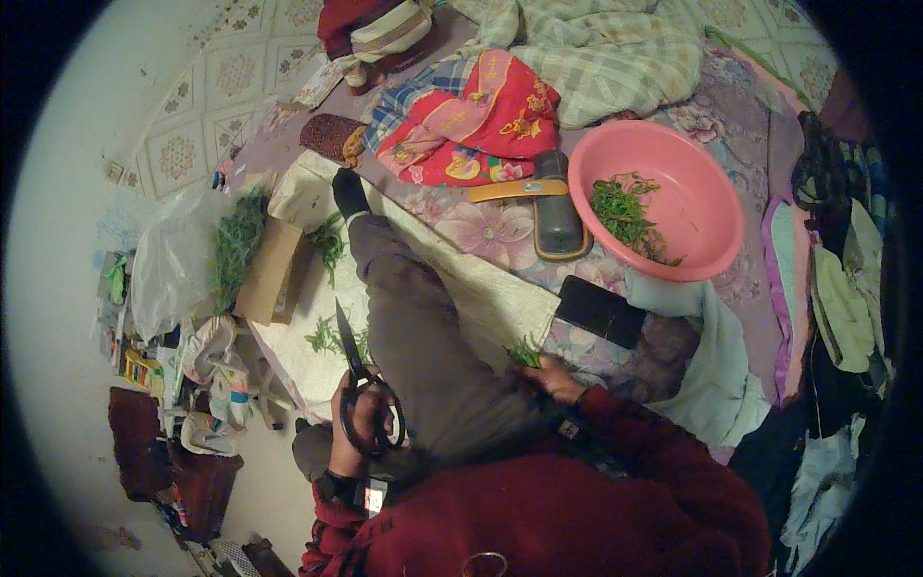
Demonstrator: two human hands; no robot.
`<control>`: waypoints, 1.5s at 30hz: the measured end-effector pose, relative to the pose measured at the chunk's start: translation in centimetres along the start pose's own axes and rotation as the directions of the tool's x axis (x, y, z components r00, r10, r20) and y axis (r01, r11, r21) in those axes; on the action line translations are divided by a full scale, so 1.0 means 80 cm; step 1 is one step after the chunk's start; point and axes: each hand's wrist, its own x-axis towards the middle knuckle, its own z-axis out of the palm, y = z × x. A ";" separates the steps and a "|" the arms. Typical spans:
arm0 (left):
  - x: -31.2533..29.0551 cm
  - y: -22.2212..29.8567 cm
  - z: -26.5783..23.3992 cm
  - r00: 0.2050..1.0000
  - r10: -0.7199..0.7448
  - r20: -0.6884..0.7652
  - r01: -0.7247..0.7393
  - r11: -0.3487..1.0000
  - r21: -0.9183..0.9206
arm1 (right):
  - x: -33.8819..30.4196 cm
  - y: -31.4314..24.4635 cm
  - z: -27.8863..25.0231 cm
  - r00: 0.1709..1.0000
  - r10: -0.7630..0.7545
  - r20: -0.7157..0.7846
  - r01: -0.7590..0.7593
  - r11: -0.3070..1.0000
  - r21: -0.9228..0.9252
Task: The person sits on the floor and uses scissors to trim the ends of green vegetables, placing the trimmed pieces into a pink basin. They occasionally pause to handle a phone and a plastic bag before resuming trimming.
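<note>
In my left hand [362, 418] is a pair of black-handled scissors [350, 337], blades pointing away from me and seemingly together. My right hand [555, 379] grips a small bunch of green sprigs [525, 352] beside my outstretched leg [413, 308]. Loose green sprigs [332, 337] lie on the pale woven sheet [490, 293] near the scissor tips, and another green clump [330, 245] rests by my shin. More cut greens [625, 212] are heaped in the pink basin [707, 192] at the far right.
An open cardboard box [269, 274] and a clear plastic bag [173, 250] with greens stand at the left. A black phone [601, 312] and a grey cylindrical object [557, 216] lie near the basin. Red patterned cloth [490, 111] and a checked blanket [615, 58] are piled behind.
</note>
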 end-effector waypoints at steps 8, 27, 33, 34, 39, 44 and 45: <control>0.027 0.028 0.007 0.989 0.142 0.028 -0.141 0.989 -0.039 | 0.008 0.001 -0.006 0.994 -0.101 0.051 0.105 0.991 -0.083; -0.040 -0.028 -0.108 0.975 0.223 -0.021 -0.219 0.933 -0.287 | -0.027 -0.215 0.117 0.941 -0.334 -0.054 0.316 0.925 -0.213; -0.053 -0.033 -0.145 0.963 0.257 -0.081 -0.269 0.900 -0.343 | -0.008 -0.288 0.220 0.906 -0.423 0.020 0.402 0.844 -0.357; -0.052 -0.035 -0.150 0.965 0.249 -0.087 -0.264 0.896 -0.358 | 0.000 -0.302 0.235 0.900 -0.431 0.071 0.425 0.826 -0.369; -0.034 -0.049 -0.170 0.978 0.173 -0.113 -0.204 0.893 -0.401 | 0.068 -0.356 0.292 0.869 -0.442 0.220 0.494 0.754 -0.434; 0.004 -0.061 -0.180 0.985 0.107 -0.138 -0.157 0.891 -0.426 | 0.173 -0.355 0.310 0.903 -0.394 0.169 0.421 0.738 -0.528; 0.013 -0.064 -0.180 0.986 0.076 -0.146 -0.132 0.897 -0.422 | 0.195 -0.348 0.309 0.911 -0.380 0.158 0.405 0.762 -0.504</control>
